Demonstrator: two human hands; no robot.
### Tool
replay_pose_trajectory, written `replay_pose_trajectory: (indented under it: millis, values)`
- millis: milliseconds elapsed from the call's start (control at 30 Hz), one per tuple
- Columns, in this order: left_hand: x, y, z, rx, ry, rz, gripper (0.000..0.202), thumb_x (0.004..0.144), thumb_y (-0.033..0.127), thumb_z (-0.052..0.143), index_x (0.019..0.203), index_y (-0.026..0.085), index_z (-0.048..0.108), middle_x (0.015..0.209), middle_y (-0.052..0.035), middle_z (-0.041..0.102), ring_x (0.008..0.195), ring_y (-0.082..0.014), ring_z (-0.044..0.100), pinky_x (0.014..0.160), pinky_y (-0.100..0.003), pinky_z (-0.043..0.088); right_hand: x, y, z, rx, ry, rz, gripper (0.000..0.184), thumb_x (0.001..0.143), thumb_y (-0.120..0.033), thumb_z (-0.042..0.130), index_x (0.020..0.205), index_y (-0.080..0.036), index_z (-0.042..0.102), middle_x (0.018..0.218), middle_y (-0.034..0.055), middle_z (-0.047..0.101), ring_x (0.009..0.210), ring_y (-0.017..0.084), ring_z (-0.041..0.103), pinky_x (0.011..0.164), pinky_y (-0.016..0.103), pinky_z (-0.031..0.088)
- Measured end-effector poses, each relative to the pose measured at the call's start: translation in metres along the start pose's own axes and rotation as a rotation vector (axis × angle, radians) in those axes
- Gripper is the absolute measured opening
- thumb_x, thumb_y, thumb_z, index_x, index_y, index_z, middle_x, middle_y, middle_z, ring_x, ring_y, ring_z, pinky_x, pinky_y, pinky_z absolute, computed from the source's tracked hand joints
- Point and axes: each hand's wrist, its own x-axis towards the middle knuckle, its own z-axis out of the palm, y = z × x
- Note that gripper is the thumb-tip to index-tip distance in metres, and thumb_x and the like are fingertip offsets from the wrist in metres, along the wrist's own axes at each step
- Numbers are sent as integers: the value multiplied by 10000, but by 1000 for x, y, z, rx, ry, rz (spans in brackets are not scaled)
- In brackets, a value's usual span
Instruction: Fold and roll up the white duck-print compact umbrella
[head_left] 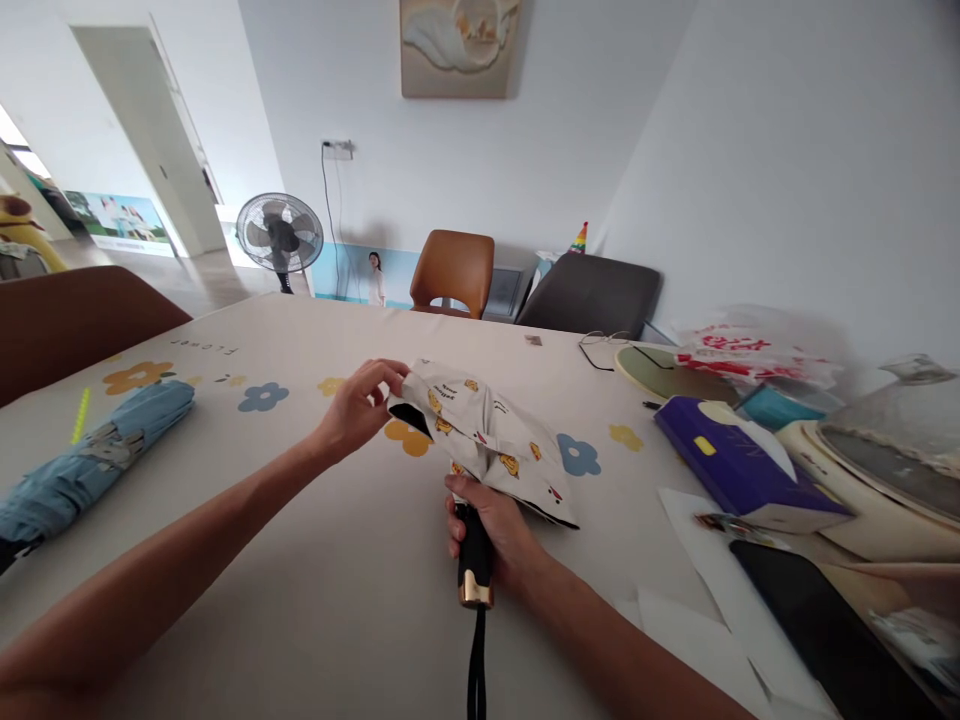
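A white folding umbrella (517, 425) printed with small yellow figures is held over the table, its canopy collapsed but loose. My right hand (499, 530) is wrapped around its black handle, which ends in a gold cap with a black wrist strap (477, 660) hanging down. At the canopy's left edge, my left hand (365, 400) pinches the fabric between thumb and fingers. The dark underside of the canopy shows just below that pinch. To the left lies a light blue folded umbrella (105, 455), apart from both hands.
The tablecloth (300, 560) has printed flowers. On the right are a purple tissue box (742, 455), a black phone (825, 630), papers (712, 560), eyeglasses (598, 352) and a plastic bag (757, 345). Chairs (454, 268) and a fan (280, 233) stand beyond the table.
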Motion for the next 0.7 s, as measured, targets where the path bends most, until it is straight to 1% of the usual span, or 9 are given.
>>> replay_pose_trajectory:
  millis: [67, 167, 233, 300, 400, 467, 567, 633, 700]
  values:
    - [-11, -13, -1, -86, -23, -111, 103, 620, 92, 489, 646, 189, 466, 970, -18, 615, 784, -115, 536, 539, -205, 397, 0, 0, 0, -5, 7, -4, 163, 701, -288, 612, 691, -170, 500, 570, -56, 477, 376, 53, 392, 343, 218, 412]
    - [-26, -30, 7, -347, -60, -376, 89, 592, 106, 480, 636, 179, 453, 1011, -24, 607, 718, -117, 548, 454, -200, 392, -1, 0, 0, -7, 7, -17, 201, 697, -294, 630, 652, -156, 490, 564, -52, 463, 372, 42, 375, 337, 203, 394]
    - [-32, -37, 12, -489, -81, -522, 86, 578, 113, 490, 625, 170, 446, 1023, -34, 605, 706, -128, 565, 447, -214, 417, -2, -1, 0, 14, 12, -32, 239, 684, -320, 657, 657, -157, 484, 581, -51, 465, 372, 33, 366, 329, 190, 379]
    - [-34, -40, 15, -557, -90, -570, 95, 569, 119, 523, 615, 160, 450, 1019, -42, 607, 733, -142, 577, 502, -237, 454, -3, -2, -1, 50, 23, -36, 294, 679, -394, 668, 692, -167, 482, 597, -51, 470, 367, 29, 356, 316, 181, 361]
    - [-34, -41, 13, -578, -51, -566, 107, 574, 144, 573, 621, 151, 477, 1023, -38, 605, 787, -146, 573, 605, -251, 469, -4, -4, -1, 102, 16, -10, 405, 684, -570, 603, 762, -192, 483, 592, -55, 466, 355, 37, 342, 297, 182, 338]
    - [-34, -42, 11, -572, -39, -579, 119, 585, 175, 596, 632, 152, 489, 1016, -32, 610, 819, -152, 572, 664, -257, 464, -3, -5, -2, 113, 12, -6, 434, 688, -616, 568, 794, -204, 483, 588, -58, 462, 350, 41, 334, 291, 183, 329]
    - [-35, -47, 10, -554, -65, -641, 154, 594, 221, 633, 659, 159, 509, 912, -20, 631, 799, -152, 575, 670, -246, 451, -2, -4, -3, 105, 25, -20, 371, 698, -543, 603, 777, -204, 475, 590, -60, 466, 348, 39, 325, 289, 181, 323]
    - [-35, -51, 8, -551, -105, -696, 156, 597, 232, 645, 678, 167, 529, 783, -2, 629, 727, -139, 573, 635, -236, 445, -1, -3, -3, 89, 35, -18, 303, 707, -450, 620, 725, -187, 471, 581, -57, 462, 347, 37, 322, 289, 183, 324]
    - [-35, -54, 5, -608, -168, -754, 132, 601, 220, 640, 666, 168, 538, 671, 12, 604, 656, -131, 568, 630, -251, 454, 0, -3, -3, 67, 46, -17, 249, 703, -364, 621, 671, -174, 464, 569, -55, 455, 345, 33, 316, 289, 184, 322]
